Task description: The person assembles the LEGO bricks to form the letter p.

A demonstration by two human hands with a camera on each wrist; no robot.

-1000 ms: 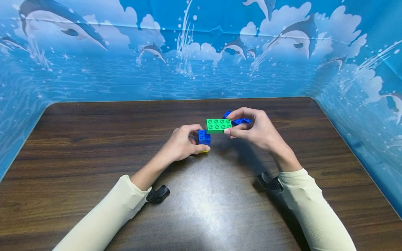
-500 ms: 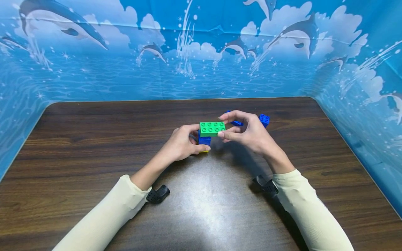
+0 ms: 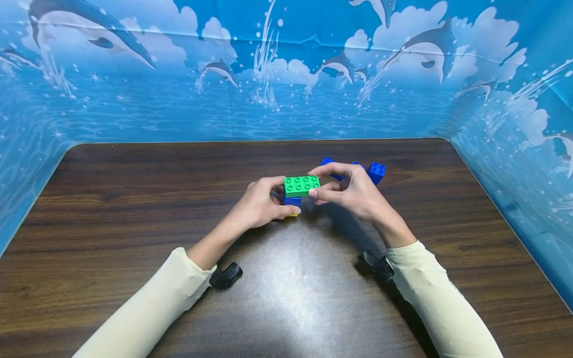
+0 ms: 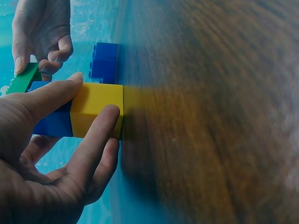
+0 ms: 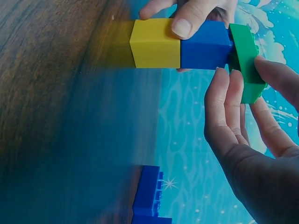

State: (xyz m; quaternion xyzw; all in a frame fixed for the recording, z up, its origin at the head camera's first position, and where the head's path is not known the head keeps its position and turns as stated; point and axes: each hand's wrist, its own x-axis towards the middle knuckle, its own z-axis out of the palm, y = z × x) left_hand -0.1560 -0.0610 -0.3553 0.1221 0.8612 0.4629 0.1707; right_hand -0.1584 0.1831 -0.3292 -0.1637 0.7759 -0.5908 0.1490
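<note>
A yellow building block [image 5: 152, 51] stands on the table with a blue block [image 5: 203, 53] stacked on it. My left hand [image 3: 261, 204] grips this stack from the left, thumb on the near side. My right hand [image 3: 358, 194] pinches a long green eight-stud block [image 3: 302, 186] at its right end. The green block lies across the top of the blue one, its right half overhanging. In the right wrist view it is slightly tilted, with a thin gap at the blue block's studs. From the head view, most of the yellow block is hidden.
Several loose blue blocks [image 3: 376, 172] lie beyond the right hand, partly hidden by it. The dark wooden table [image 3: 134, 199] ends at the back and sides against a dolphin-print curtain [image 3: 286, 119]. Black wrist devices [image 3: 226, 276] hang at both cuffs.
My right hand has moved left and slightly toward the near edge, bringing the green block over the blue one. More of the loose blue blocks shows now. My left hand stays put.
</note>
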